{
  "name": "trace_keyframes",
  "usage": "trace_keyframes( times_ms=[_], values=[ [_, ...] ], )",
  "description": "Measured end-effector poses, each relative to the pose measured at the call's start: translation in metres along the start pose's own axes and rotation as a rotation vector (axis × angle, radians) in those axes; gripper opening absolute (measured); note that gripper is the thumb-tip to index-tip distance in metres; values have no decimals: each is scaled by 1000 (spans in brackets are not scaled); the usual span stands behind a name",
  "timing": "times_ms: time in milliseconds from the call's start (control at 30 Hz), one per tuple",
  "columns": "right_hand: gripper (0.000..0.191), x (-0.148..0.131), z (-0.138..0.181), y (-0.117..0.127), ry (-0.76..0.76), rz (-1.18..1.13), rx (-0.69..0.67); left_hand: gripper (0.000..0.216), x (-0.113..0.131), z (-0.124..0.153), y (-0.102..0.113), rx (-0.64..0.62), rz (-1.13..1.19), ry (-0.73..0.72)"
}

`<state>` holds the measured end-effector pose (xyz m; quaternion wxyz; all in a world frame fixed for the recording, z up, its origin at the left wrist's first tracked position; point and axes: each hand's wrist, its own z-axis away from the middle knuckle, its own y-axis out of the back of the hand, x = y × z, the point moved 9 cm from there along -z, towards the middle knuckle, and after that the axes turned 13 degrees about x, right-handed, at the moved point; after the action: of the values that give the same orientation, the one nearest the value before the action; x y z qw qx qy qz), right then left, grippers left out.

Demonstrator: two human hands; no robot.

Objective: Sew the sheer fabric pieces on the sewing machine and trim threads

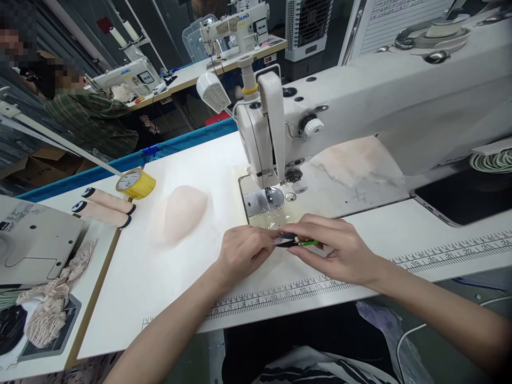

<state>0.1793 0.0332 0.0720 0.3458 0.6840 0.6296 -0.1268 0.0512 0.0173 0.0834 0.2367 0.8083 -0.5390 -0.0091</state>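
Note:
My right hand (336,248) grips a pair of thread snips (307,242) with black blades and a green handle. The blades point left and meet the fingertips of my left hand (245,249). Those left fingers are pinched together; whatever lies between them is too small to make out. Both hands are just in front of the sewing machine's needle plate (258,202), which has clear, shiny film around it. A pale peach moulded cup (186,213) lies on the white table to the left.
The sewing machine head (264,128) rises directly beyond my hands. Pale fabric (356,160) lies under its arm, and a phone (464,200) rests at right. Yellow tape (136,184) and two thread spools (102,213) stand at left. A person (92,117) sits at another machine.

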Motion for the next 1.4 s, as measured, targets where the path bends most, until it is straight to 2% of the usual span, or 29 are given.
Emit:
trace_keyframes(
  times_ms=[267,400,533,667,833,967,1100,1400],
  values=[
    [31,7,0,-1,-104,-41,0,21,-3,1,0,1,14,83],
    [29,15,0,0,-184,-69,15,16,-20,6,2,51,94,371],
    [31,17,0,1,-194,-84,30,4,-31,13,-8,-13,227,594],
    [29,15,0,2,-159,-48,38,9,-41,21,-17,-57,331,811],
    [28,18,-2,9,-193,-10,67,14,-49,32,-24,-88,429,1033],
    [31,20,-2,11,-192,8,51,19,-55,37,-21,-46,441,1129],
    [31,19,1,5,-147,33,-6,22,-56,42,-23,-67,479,1196],
    [28,16,2,3,-119,69,-16,22,-53,45,-28,-118,512,1210]
  ],
)
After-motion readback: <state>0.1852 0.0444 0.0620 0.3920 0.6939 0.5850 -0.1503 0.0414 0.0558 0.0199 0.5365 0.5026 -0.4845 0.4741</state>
